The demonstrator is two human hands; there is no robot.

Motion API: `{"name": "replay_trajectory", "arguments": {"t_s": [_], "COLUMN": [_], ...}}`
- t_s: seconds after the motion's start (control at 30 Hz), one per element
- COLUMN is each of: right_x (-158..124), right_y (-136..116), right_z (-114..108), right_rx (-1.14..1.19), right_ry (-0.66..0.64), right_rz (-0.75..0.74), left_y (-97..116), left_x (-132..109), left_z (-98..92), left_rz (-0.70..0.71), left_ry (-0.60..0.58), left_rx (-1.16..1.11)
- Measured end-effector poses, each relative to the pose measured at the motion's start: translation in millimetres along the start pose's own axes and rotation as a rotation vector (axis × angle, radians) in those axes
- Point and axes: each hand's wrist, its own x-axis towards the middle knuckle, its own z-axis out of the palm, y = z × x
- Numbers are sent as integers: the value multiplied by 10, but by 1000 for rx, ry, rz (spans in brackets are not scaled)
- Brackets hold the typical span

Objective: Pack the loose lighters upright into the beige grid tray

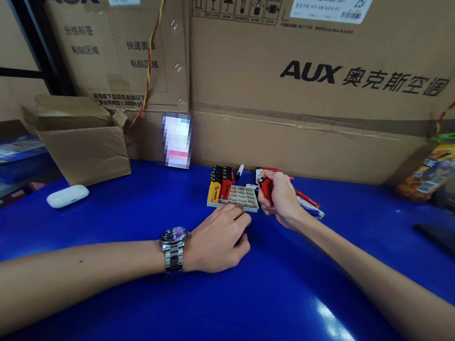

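A grey grid tray (244, 198) stands on the blue table (277, 292). Its left cells hold several upright lighters: yellow (214, 190), red (225, 187) and black-topped ones behind. My right hand (280, 199) is closed round a red lighter (266, 187) just right of the tray. My left hand (220, 239), with a steel watch (173, 245) on the wrist, rests on the table with curled fingers touching the tray's front edge. More red lighters (307, 199) lie behind my right hand.
Large AUX cardboard boxes (310, 74) wall off the back. A small open carton (82, 140) stands at the left, with a white earbud case (67, 195) in front of it. A colourful packet (442, 165) leans at the right. A dark flat object (451, 244) lies at the far right.
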Motion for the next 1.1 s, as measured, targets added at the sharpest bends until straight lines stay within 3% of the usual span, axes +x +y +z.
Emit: {"name": "replay_trajectory", "arguments": {"t_s": [0.2, 0.33, 0.43, 0.63, 0.77, 1.1], "right_x": [-31, -47, -32, 2, -25, -54], "right_y": [2, -10, -14, 82, 135, 60], "right_z": [36, 43, 22, 26, 78, 128], "right_rx": [-110, -327, -495, -339, -373, -685], "right_ry": [-64, -91, -41, -84, -130, -132], "right_rz": [-71, -351, -546, -481, -473, -761], "left_y": [0, 1, -7, -19, -8, -10], "left_x": [-2, -1, -2, -3, 3, -1], "left_z": [3, 4, 9, 23, 21, 9], "left_rz": [-2, 1, 26, 77, 70, 66], "left_ry": [-6, -6, -5, -30, -25, -36], "left_rx": [-3, -13, -26, -35, -30, -48]}}
